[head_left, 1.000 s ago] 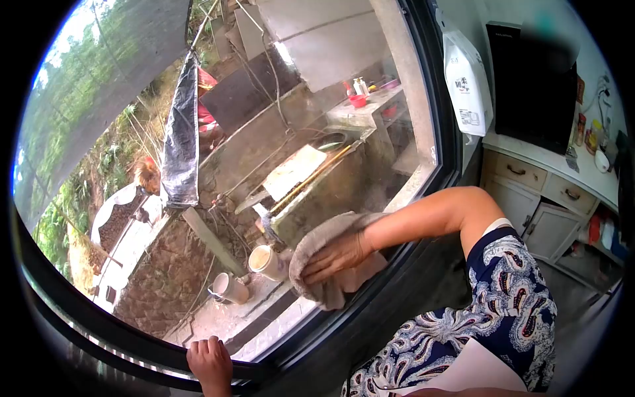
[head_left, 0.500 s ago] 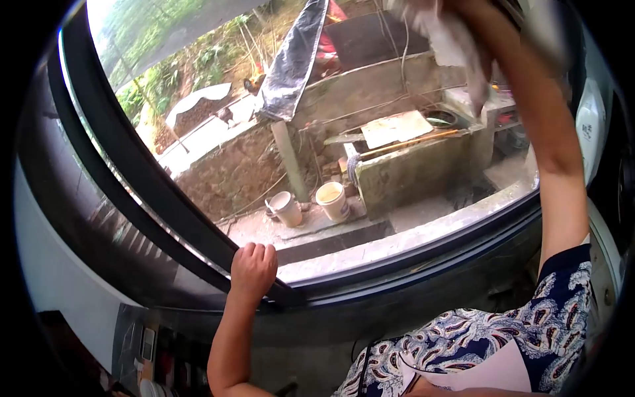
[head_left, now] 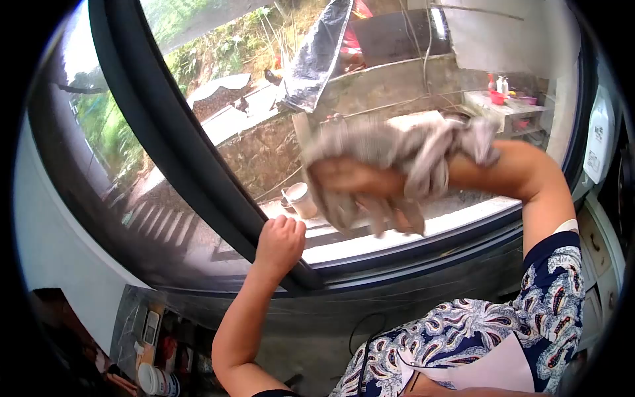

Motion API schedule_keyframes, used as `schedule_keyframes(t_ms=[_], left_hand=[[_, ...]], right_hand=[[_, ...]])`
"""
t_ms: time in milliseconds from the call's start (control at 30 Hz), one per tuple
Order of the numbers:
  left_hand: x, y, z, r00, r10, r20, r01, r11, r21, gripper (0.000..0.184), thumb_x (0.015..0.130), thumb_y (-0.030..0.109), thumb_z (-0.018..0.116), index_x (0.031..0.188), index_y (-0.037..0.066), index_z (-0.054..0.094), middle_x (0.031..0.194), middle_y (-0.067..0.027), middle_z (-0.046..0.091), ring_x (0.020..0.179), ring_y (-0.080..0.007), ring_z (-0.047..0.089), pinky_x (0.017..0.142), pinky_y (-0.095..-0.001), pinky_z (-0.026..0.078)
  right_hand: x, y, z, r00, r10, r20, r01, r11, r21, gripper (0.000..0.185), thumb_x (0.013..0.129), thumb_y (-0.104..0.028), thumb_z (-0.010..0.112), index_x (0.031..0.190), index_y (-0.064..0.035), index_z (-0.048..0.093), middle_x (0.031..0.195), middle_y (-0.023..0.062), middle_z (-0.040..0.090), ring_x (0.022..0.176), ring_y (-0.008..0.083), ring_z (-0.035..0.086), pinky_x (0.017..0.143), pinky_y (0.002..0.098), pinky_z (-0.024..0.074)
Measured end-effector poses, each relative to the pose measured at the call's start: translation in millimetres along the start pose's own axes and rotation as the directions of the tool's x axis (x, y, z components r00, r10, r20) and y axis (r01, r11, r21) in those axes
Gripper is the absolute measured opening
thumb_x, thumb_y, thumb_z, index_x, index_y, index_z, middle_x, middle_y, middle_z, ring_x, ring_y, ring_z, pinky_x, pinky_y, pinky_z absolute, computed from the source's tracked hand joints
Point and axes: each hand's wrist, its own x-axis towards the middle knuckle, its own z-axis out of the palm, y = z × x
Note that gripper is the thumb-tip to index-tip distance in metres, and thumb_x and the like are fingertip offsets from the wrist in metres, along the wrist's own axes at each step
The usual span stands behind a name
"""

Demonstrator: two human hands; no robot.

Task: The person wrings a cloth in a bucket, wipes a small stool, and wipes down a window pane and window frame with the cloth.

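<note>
In the head view my left hand [head_left: 281, 242] is closed round the edge of the dark window frame [head_left: 192, 139], low on its upright part. My right hand [head_left: 354, 180], smeared by motion, is stretched across the window in front of the glass. A crumpled greyish-brown cloth [head_left: 377, 149] lies over this hand and hangs down past the fingers. One end of the cloth trails back along my right forearm. Whether the cloth touches the pane is hard to tell.
A dark sill track [head_left: 423, 255] runs below the window. Outside stand a white bucket [head_left: 302, 200] and a ledge with red bowls [head_left: 497, 98]. A white plastic bottle [head_left: 599, 135] is at the right; a white tub [head_left: 157, 379] sits lower left.
My right hand has come down and left with the cloth, from the upper right to the middle of the window. My left hand stays on the frame; the view has shifted.
</note>
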Motion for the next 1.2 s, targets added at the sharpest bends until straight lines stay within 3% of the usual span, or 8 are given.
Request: schedule_keyframes(t_ms=[167, 200, 633, 733, 800, 900, 1000, 1200], left_hand=[[24, 17, -7, 0.993, 0.101, 0.059, -0.101, 0.995, -0.012, 0.009, 0.074, 0.014, 0.061, 0.069, 0.01, 0.054, 0.07, -0.0039, 0.056, 0.073, -0.0217, 0.057, 0.067, -0.035, 0.044], [31, 23, -12, 0.991, 0.115, 0.066, -0.115, 0.993, -0.015, 0.009, 0.074, 0.014, 0.061, 0.07, 0.01, 0.054, 0.07, -0.0038, 0.057, 0.073, -0.0217, 0.057, 0.067, -0.0349, 0.044], [34, 82, -67, 0.863, 0.388, -0.322, -0.499, 0.749, -0.435, 0.016, 0.07, 0.011, 0.07, 0.08, 0.009, 0.058, 0.072, -0.003, 0.053, 0.07, -0.0183, 0.057, 0.059, -0.0302, 0.045], [39, 95, -70, 0.832, 0.448, -0.328, -0.554, 0.71, -0.435, 0.014, 0.071, 0.011, 0.068, 0.082, 0.009, 0.06, 0.073, -0.0031, 0.056, 0.072, -0.0177, 0.058, 0.061, -0.0296, 0.046], [38, 95, -66, 0.822, 0.461, -0.334, -0.569, 0.686, -0.453, 0.013, 0.071, 0.011, 0.068, 0.082, 0.01, 0.06, 0.073, -0.0029, 0.056, 0.071, -0.0177, 0.057, 0.061, -0.0294, 0.045], [39, 89, -64, 0.838, 0.457, -0.297, -0.545, 0.704, -0.456, 0.011, 0.072, 0.012, 0.067, 0.081, 0.011, 0.06, 0.074, -0.0027, 0.057, 0.072, -0.0188, 0.057, 0.062, -0.031, 0.045], [44, 78, -57, 0.884, 0.413, -0.221, -0.468, 0.766, -0.44, 0.01, 0.074, 0.013, 0.068, 0.079, 0.011, 0.06, 0.077, -0.0029, 0.058, 0.075, -0.0209, 0.059, 0.065, -0.0338, 0.045], [45, 35, -51, 0.95, 0.22, -0.222, -0.292, 0.875, -0.385, 0.016, 0.071, 0.008, 0.071, 0.082, 0.007, 0.06, 0.08, -0.006, 0.058, 0.083, -0.026, 0.06, 0.072, -0.0386, 0.049]], right_hand=[[84, 139, -129, 0.747, -0.174, -0.641, -0.199, 0.863, -0.465, 0.035, 0.073, -0.016, 0.074, 0.103, -0.0066, 0.059, 0.103, 0.0076, 0.057, 0.097, 0.0232, 0.056, 0.083, 0.0363, 0.0474], [96, 166, -152, 0.793, -0.196, -0.576, -0.297, 0.701, -0.648, 0.055, 0.082, -0.032, 0.066, 0.126, -0.0095, 0.043, 0.119, 0.0135, 0.046, 0.115, 0.0313, 0.04, 0.102, 0.0556, 0.0299], [-9, -54, 51, 0.917, 0.353, -0.185, -0.293, 0.912, 0.287, 0.04, 0.092, -0.042, 0.055, 0.116, -0.0109, 0.059, 0.08, 0.0034, 0.056, 0.064, 0.0137, 0.051, 0.057, 0.0319, 0.0439], [-30, -105, 44, 0.511, 0.462, 0.725, -0.509, -0.517, 0.688, 0.04, 0.094, -0.044, 0.052, 0.114, -0.0113, 0.063, 0.071, 0.0011, 0.059, 0.052, 0.0096, 0.054, 0.047, 0.0264, 0.0472], [-70, -133, 112, 0.842, 0.464, 0.274, -0.439, 0.296, 0.848, 0.036, 0.097, -0.023, 0.047, 0.129, -0.0076, 0.049, 0.106, 0.0078, 0.052, 0.095, 0.0154, 0.048, 0.078, 0.0285, 0.0441], [-78, -111, 89, 0.859, 0.51, 0.055, -0.127, 0.108, 0.986, 0.038, 0.093, -0.004, 0.05, 0.131, -0.0039, 0.045, 0.136, 0.0142, 0.047, 0.132, 0.0211, 0.043, 0.106, 0.0323, 0.0416], [-106, -46, -1, 0.825, 0.501, -0.262, -0.481, 0.865, 0.141, 0.041, 0.093, -0.011, 0.05, 0.133, -0.0054, 0.044, 0.138, 0.0144, 0.045, 0.133, 0.0229, 0.041, 0.106, 0.0362, 0.0391], [-267, -6, -134, 0.403, 0.566, -0.719, -0.915, 0.228, -0.333, 0.048, 0.092, -0.026, 0.05, 0.136, -0.0084, 0.042, 0.142, 0.0148, 0.042, 0.136, 0.0266, 0.036, 0.106, 0.0439, 0.0341]])
